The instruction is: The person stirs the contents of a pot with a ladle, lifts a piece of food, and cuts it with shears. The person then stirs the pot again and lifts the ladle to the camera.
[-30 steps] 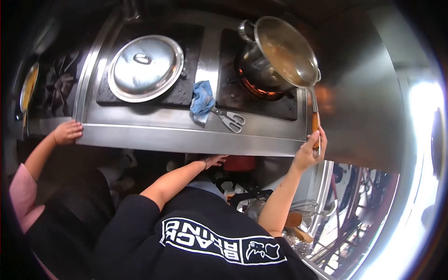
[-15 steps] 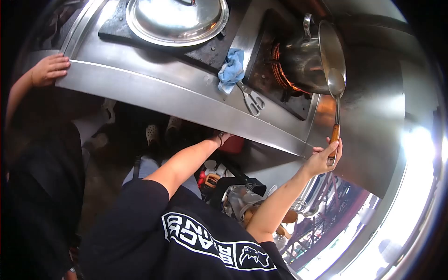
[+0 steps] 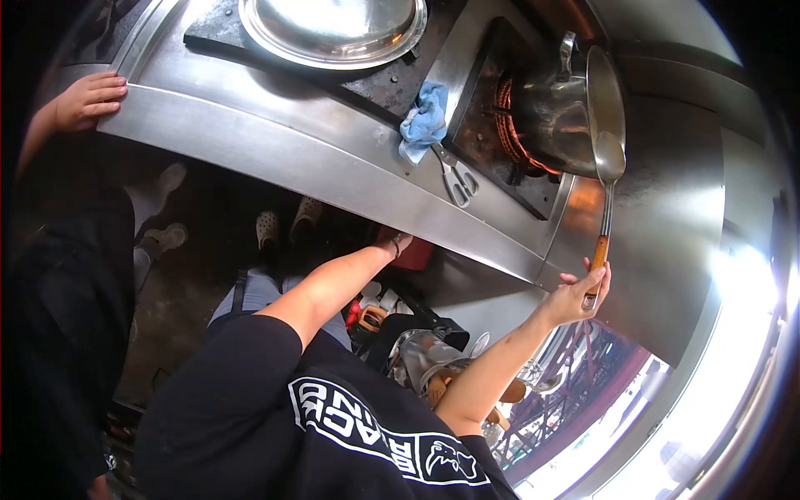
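Ladle: bowl located at the near rim of the pot; whether it touches the rim cannot be determined. Its metal shaft runs from the bowl down to a wooden handle, clear of the pot. Your right hand is closed lightly on that handle near its end, fingers curled round it, with no wide opening observed. Pot: on the burner, which glows orange along the pot's base; one loop handle is visible at the far side. Contents mostly hidden from this angle.

Your left hand is at the front edge of the counter, partly hidden by it, beside a red item below; how far it is open, and whether it has hold of anything, cannot be determined. A dark band is noted on that wrist.

Between the burner and the lid, a crumpled blue cloth lies with the scissors meeting it, grey handles towards you. The domed metal lid sits over the other dark hob. At the counter's far left, a co-worker's hand rests on the front edge, well apart from yours
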A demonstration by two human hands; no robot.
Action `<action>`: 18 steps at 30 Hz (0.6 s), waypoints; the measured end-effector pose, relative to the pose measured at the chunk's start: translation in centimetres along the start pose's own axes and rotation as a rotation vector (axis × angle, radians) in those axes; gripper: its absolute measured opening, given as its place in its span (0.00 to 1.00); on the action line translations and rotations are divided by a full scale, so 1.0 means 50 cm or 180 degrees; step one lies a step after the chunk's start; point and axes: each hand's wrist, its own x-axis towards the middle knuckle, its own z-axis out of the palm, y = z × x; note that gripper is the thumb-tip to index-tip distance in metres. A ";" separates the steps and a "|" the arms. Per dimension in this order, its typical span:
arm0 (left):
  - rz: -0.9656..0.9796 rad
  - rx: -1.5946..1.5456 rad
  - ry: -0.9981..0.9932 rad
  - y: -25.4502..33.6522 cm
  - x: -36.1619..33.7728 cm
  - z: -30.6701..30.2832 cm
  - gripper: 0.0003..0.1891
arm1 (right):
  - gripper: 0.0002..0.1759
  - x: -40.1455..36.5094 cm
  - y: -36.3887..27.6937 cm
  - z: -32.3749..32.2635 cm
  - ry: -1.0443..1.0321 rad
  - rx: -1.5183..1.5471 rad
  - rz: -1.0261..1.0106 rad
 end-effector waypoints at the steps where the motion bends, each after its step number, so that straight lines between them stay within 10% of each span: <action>1: -0.0002 0.0041 0.0016 0.000 0.001 0.001 0.22 | 0.18 0.000 0.000 0.000 -0.0003 -0.0001 0.0000; 18: 0.0237 0.0286 0.0527 -0.022 -0.009 0.038 0.18 | 0.18 0.002 0.000 0.000 -0.0044 -0.0097 -0.0066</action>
